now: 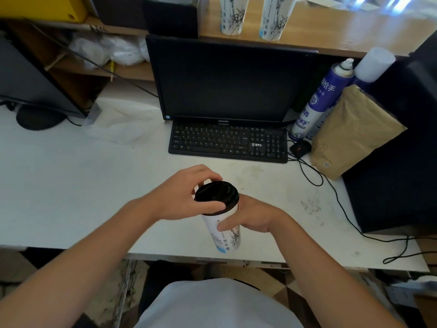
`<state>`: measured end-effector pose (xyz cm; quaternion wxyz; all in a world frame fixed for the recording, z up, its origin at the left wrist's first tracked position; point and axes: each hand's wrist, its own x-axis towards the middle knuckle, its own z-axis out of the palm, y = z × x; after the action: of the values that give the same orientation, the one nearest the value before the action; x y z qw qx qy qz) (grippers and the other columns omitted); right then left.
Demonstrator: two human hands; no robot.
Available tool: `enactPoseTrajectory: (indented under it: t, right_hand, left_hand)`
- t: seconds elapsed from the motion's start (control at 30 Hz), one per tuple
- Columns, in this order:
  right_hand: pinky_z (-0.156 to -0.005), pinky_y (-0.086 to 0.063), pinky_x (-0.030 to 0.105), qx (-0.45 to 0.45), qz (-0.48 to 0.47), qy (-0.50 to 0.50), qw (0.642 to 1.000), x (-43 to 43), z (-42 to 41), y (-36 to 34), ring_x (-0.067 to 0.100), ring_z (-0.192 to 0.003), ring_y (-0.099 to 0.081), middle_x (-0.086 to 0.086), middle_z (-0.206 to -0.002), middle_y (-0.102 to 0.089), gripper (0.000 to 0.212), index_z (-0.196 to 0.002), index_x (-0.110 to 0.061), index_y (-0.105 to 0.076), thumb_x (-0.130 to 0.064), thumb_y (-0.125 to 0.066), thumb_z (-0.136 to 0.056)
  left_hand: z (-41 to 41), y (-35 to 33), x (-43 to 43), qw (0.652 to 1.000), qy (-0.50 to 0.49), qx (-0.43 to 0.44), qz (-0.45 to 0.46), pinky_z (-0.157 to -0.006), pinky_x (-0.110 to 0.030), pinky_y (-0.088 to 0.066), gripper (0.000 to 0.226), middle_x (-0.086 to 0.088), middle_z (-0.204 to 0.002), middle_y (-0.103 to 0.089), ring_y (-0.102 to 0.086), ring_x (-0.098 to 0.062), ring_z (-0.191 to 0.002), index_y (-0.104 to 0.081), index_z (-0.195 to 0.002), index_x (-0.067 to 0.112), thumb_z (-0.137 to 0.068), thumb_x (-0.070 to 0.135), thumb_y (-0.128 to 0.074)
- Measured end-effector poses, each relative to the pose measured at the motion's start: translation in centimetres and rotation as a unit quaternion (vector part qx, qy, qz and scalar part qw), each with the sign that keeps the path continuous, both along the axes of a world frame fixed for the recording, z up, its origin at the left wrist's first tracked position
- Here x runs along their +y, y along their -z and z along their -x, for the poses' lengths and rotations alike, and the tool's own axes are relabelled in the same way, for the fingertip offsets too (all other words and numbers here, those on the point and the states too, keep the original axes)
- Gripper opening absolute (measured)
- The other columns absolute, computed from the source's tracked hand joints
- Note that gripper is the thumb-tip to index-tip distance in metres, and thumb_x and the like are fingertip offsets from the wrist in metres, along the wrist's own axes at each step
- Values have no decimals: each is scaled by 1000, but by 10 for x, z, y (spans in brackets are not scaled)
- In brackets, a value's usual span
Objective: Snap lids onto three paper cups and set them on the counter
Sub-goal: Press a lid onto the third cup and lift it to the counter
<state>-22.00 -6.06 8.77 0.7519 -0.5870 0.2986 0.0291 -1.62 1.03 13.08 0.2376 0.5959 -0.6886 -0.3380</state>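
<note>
A tall white paper cup with dark line art is held above the white desk's front edge. A black lid sits on its rim. My left hand wraps the lid from the left, thumb and fingers on its edge. My right hand grips the cup body from the right, just below the lid. Two more cups of the same print, one and another, stand on the raised wooden counter behind the monitor; their tops are cut off by the frame.
A black monitor and keyboard stand mid-desk. Right of them are a blue spray can, a brown paper bag, a mouse and trailing cables. A black box sits on the counter's left.
</note>
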Motion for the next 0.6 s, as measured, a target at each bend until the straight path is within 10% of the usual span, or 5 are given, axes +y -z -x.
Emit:
enactPoseTrajectory:
  t: [0.6]
  right_hand:
    - [-94, -58, 36, -17, 184, 132, 974, 19, -7, -17, 8, -106, -71, -11, -110, -76, 59, -116, -46, -64, -31, -83, -62]
  left_hand:
    - [15, -23, 1, 994, -92, 53, 25, -70, -25, -58, 75, 23, -110, -65, -65, -13, -82, -61, -127, 31, -57, 54, -77]
